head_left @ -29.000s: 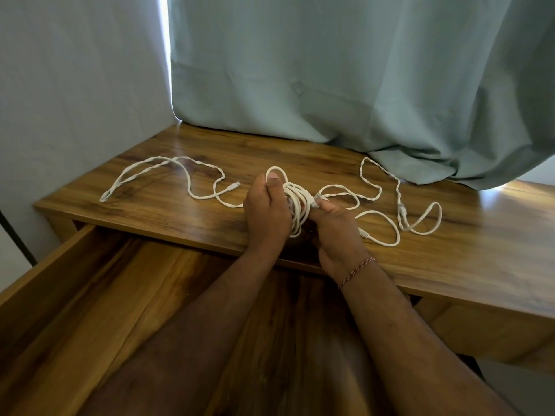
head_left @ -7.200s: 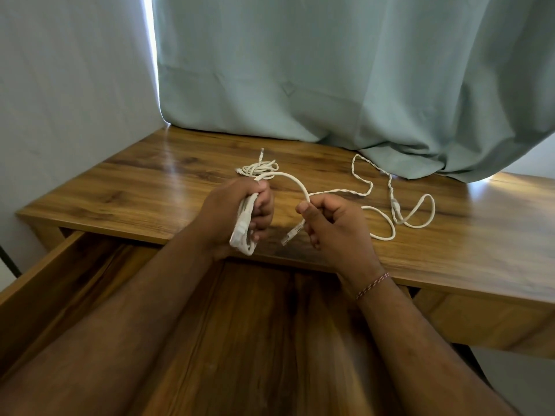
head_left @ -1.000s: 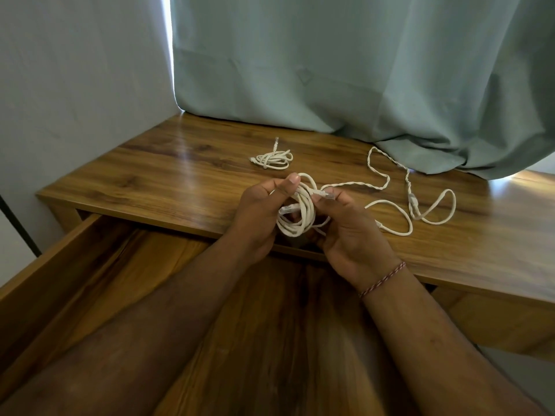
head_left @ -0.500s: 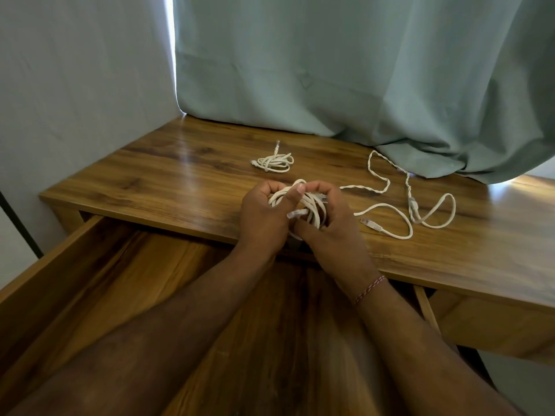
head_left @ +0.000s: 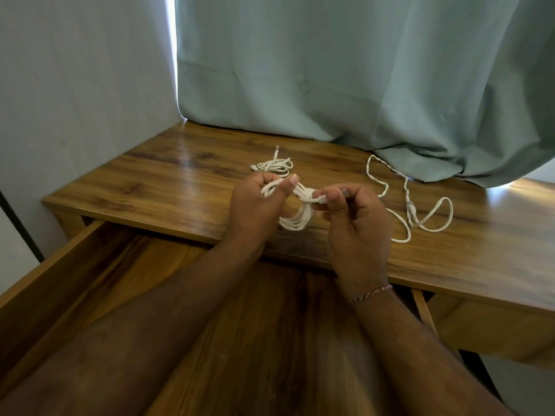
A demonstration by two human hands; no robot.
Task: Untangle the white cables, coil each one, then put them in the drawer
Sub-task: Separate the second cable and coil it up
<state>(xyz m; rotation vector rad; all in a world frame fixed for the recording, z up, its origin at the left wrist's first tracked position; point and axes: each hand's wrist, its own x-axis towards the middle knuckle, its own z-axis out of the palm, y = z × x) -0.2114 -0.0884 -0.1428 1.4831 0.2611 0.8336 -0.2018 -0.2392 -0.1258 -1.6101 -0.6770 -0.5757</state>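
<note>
My left hand (head_left: pixel 255 208) grips one end of a coiled white cable (head_left: pixel 295 219), thumb pressed over its strands. My right hand (head_left: pixel 356 223) pinches the cable's plug end where it wraps round the middle of the coil. Both hands hover over the front edge of the wooden desk (head_left: pixel 168 187). A smaller coiled white cable (head_left: pixel 274 165) lies on the desk just behind my left hand. A loose, partly twisted white cable (head_left: pixel 420 211) sprawls on the desk to the right. The open drawer (head_left: pixel 60 271) lies below my forearms.
A pale green curtain (head_left: pixel 360 70) hangs behind the desk and drapes onto its back right part. A white wall (head_left: pixel 75 85) stands to the left. The drawer's wooden bottom shows between and beside my arms.
The hands have drawn apart, stretching the coil between them. My right hand now pinches the plug end wound round the coil's middle. The loose cable on the right has not moved.
</note>
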